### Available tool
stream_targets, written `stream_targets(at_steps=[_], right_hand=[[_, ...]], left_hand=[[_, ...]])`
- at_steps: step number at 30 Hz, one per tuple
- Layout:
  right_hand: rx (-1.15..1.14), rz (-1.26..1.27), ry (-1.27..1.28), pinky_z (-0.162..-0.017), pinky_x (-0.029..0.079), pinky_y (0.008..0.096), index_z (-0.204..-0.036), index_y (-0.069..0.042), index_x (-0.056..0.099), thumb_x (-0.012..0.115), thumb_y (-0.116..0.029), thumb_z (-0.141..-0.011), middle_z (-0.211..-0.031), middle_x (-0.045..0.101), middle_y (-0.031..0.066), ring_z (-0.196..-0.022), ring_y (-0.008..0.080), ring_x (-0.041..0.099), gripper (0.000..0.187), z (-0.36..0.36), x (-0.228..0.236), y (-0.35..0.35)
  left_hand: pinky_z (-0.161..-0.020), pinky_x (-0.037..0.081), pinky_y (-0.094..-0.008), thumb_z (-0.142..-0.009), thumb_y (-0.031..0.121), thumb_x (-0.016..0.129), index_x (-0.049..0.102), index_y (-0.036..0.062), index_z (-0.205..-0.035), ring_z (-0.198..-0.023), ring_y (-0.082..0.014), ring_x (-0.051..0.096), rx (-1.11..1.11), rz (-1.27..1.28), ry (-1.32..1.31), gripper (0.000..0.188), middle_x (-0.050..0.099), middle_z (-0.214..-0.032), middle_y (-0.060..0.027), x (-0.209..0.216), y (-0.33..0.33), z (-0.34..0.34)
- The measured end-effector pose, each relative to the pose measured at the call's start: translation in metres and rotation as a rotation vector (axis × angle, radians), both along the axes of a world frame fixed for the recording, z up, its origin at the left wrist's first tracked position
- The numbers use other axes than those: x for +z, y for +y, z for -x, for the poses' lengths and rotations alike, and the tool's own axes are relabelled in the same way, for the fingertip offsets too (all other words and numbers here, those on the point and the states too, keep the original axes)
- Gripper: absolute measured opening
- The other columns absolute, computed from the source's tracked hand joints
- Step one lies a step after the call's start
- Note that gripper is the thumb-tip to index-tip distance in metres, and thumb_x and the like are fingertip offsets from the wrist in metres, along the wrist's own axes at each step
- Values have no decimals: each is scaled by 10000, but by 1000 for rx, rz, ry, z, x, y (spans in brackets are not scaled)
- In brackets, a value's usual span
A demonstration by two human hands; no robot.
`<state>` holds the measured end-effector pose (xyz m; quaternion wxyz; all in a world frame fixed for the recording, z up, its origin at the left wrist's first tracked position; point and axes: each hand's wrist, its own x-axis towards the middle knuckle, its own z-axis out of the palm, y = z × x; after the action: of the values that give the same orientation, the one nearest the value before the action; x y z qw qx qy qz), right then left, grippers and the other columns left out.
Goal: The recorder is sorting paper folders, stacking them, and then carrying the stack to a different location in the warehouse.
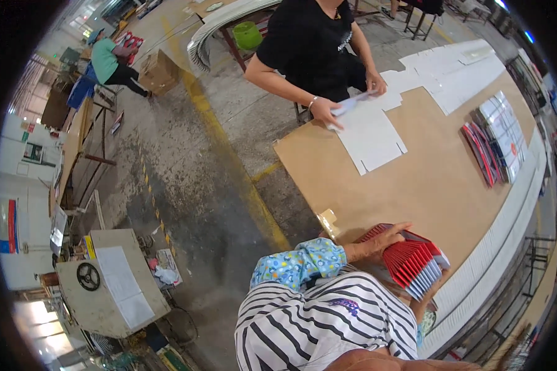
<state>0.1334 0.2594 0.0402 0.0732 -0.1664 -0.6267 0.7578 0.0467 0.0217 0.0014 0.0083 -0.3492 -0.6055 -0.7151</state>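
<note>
A thick, fanned stack of red and grey folded card pieces [408,261] is held close to my body at the table's near edge. My left hand [380,242] lies over its upper left side, fingers wrapped across the top. Around the lower right end of the stack is my right hand [432,289], partly hidden by the cards; its fingers appear closed against them. Brown board [408,198] covers the table beyond the stack. Whether the pieces are joined or loose, I cannot tell.
Opposite, a person in black handles a white sheet [356,104] above a flat white cardboard blank [374,139]. Wrapped bundles [501,136] and red folded pieces [479,151] lie at the right. A machine with a handwheel [88,276] stands left. Another person bends near a carton [159,71].
</note>
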Motion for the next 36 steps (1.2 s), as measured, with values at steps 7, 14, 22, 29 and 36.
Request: stream_targets(at_steps=[7,14,22,29,36], right_hand=[[15,142,52,-890,458,269,-1285,-8,445,469,-237,-991,-1150,580,121,-1021,197,580,373,-6,10,0],[4,298,106,-911,455,268,-1317,-4,428,471,-244,-992,-1177,583,132,-1047,211,582,406,-17,19,-15],[-11,494,163,-934,451,268,-1353,1,409,473,-251,-993,-1208,586,144,-1076,226,585,444,-52,23,-31],[63,-976,-42,-923,458,385,-1360,3,411,571,-182,-925,-1267,555,157,-1104,237,563,499,-71,6,-12],[-93,-872,22,-948,433,369,-1198,-6,563,606,-163,-883,-1168,604,129,-1107,239,556,354,-21,28,-60]], left_hand=[[-1055,307,-481,-636,355,825,397,91,-1286,-1301,-412,366,72,-2,85,822,338,-1433,-246,-20,15,-7],[-973,350,-463,-604,382,840,341,67,-1366,-1126,-370,454,147,139,77,964,496,-1221,-174,3,6,1],[-765,449,-403,-683,262,785,503,47,-1004,-886,-356,560,-7,218,-102,479,553,-960,-178,-2,0,-8],[-894,431,-386,-767,156,741,539,31,-1129,-986,-285,574,104,73,-103,433,585,-1068,-187,31,11,-12],[-1039,351,-381,-923,159,562,399,60,-1354,-1102,-241,520,-488,-18,-471,471,544,-1206,-140,41,20,9]])
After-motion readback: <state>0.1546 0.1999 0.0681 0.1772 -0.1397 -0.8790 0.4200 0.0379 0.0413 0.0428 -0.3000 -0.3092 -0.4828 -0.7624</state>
